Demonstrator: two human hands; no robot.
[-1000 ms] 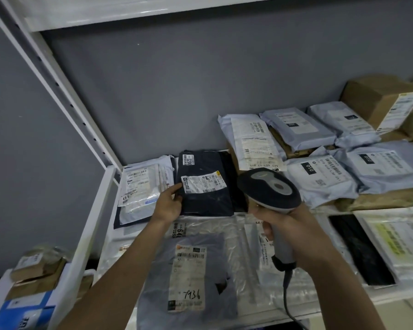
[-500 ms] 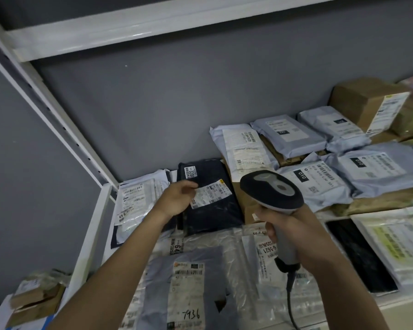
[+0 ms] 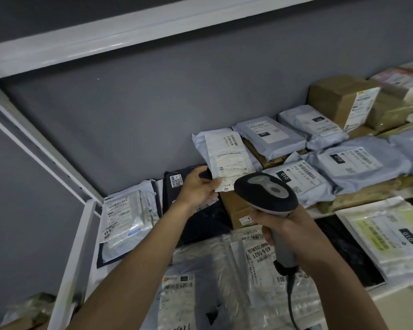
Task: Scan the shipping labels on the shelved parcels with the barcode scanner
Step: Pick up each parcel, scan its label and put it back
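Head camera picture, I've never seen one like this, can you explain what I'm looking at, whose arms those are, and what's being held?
The camera sits on a person's head and looks forward and down, so the two arms are the wearer's own. The right hand grips a corded barcode scanner by its handle, head aimed at the parcels. The left hand reaches to a white-labelled mailer and holds its lower edge. Both hover over a white metal shelf against a grey wall. On it lie flat mailers, a dark parcel under the left wrist, and a cardboard box at the back right.
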